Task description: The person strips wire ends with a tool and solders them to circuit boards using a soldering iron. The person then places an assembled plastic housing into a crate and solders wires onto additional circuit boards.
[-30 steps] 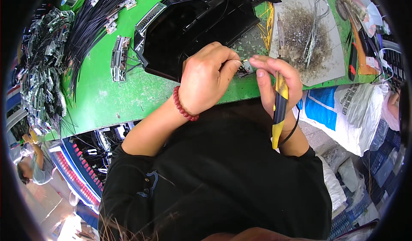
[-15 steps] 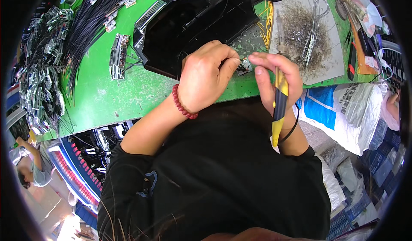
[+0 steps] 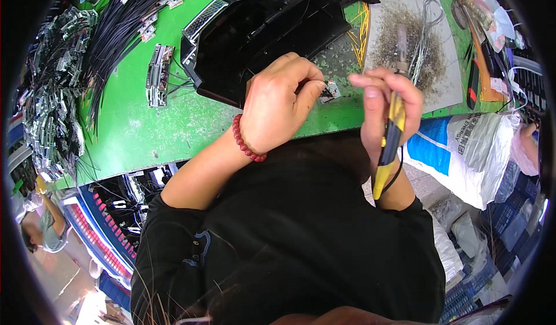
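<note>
Soldering iron (image 3: 391, 145) in the right hand (image 3: 412, 112), fingers wrapped around it; small board (image 3: 330, 92) beside the left hand (image 3: 272, 102), fingers pressed together, any hold hidden; green surface (image 3: 145, 137), white sack (image 3: 472, 169) near its edge, black housing (image 3: 231, 59) cut off above

printed matter in view. white sack (image 3: 476, 174), at right below the edge of the green bench (image 3: 133, 134): a tilted line of large dark characters with smaller latin capitals beside it, next to a blue panel. black housing (image 3: 231, 53), on the bench: white capitals along its upper rim; white marks at its left corner, too small to read.
</note>
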Action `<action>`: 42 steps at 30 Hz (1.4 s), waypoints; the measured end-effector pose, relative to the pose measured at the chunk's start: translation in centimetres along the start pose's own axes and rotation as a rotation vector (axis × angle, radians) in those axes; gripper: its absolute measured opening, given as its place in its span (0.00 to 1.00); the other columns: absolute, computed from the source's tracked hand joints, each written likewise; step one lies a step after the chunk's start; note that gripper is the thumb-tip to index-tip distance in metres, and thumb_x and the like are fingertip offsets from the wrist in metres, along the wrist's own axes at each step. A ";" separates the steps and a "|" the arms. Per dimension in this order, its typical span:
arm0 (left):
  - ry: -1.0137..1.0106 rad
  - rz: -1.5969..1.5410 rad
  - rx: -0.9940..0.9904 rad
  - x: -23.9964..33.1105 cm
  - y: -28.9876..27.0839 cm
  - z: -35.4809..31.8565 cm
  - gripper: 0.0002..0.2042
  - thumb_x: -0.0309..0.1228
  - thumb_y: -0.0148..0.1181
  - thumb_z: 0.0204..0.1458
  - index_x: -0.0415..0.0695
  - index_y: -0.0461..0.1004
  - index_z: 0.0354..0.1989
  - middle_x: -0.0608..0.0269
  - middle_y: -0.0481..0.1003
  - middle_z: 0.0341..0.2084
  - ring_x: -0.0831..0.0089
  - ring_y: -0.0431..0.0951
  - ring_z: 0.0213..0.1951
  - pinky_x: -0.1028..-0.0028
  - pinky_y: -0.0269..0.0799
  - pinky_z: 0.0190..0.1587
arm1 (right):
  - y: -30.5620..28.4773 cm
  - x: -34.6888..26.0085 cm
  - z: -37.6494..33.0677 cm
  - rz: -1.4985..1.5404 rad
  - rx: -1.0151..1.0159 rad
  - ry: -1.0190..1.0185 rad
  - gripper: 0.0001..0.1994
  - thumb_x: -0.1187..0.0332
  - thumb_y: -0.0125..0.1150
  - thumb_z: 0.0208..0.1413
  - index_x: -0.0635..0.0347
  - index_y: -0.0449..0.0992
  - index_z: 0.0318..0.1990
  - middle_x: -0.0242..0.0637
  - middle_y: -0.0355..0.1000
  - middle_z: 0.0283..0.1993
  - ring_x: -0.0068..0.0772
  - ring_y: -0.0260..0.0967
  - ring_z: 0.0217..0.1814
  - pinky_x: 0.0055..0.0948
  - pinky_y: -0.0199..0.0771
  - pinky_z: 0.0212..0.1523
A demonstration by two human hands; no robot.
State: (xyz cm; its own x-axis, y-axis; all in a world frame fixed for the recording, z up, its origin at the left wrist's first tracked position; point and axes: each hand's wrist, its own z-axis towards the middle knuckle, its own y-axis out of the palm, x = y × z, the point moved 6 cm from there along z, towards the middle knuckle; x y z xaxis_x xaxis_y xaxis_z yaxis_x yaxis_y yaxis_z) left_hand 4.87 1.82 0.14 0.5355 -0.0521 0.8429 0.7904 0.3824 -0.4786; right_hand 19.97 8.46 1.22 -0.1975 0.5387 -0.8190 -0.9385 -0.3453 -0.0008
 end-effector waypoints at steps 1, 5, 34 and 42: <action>-0.001 -0.052 0.014 -0.1 0.0 -0.1 0.03 0.23 0.62 0.45 0.40 0.73 0.26 0.59 0.73 0.24 0.62 0.75 0.27 0.68 0.71 0.29 | 0.0 0.2 -0.2 0.015 -0.036 0.077 0.09 0.80 0.56 0.56 0.65 0.70 0.44 0.40 0.76 0.31 0.25 0.75 0.35 0.23 0.74 0.41; 0.011 -0.109 0.041 0.0 -0.1 -0.1 0.05 0.20 0.63 0.43 0.40 0.72 0.26 0.59 0.71 0.23 0.63 0.73 0.26 0.69 0.69 0.28 | 0.7 1.5 -1.0 -0.055 -0.219 0.265 0.13 0.78 0.60 0.55 0.66 0.70 0.48 0.38 0.76 0.30 0.22 0.74 0.33 0.20 0.72 0.37; 0.064 0.105 -0.025 0.3 0.8 -0.1 0.04 0.25 0.63 0.43 0.43 0.72 0.25 0.62 0.72 0.23 0.63 0.75 0.27 0.67 0.71 0.29 | 0.8 1.7 -0.4 -0.678 -0.555 -0.137 0.24 0.74 0.69 0.35 0.50 0.75 0.46 0.32 0.71 0.27 0.39 0.68 0.36 0.37 0.63 0.43; 0.156 0.317 0.006 0.4 2.3 0.0 0.05 0.23 0.63 0.41 0.43 0.72 0.25 0.64 0.73 0.27 0.63 0.75 0.28 0.70 0.71 0.27 | 1.1 1.3 -1.4 -0.740 -0.386 -0.067 0.24 0.73 0.69 0.35 0.51 0.75 0.46 0.27 0.67 0.23 0.33 0.66 0.34 0.33 0.58 0.40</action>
State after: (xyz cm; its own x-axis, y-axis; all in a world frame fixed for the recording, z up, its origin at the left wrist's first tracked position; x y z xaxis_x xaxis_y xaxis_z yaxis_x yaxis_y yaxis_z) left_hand 6.92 2.69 -0.58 0.7932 -0.0707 0.6049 0.5765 0.4073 -0.7084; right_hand 19.05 7.75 -0.66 0.4039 0.7701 -0.4937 -0.6721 -0.1163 -0.7313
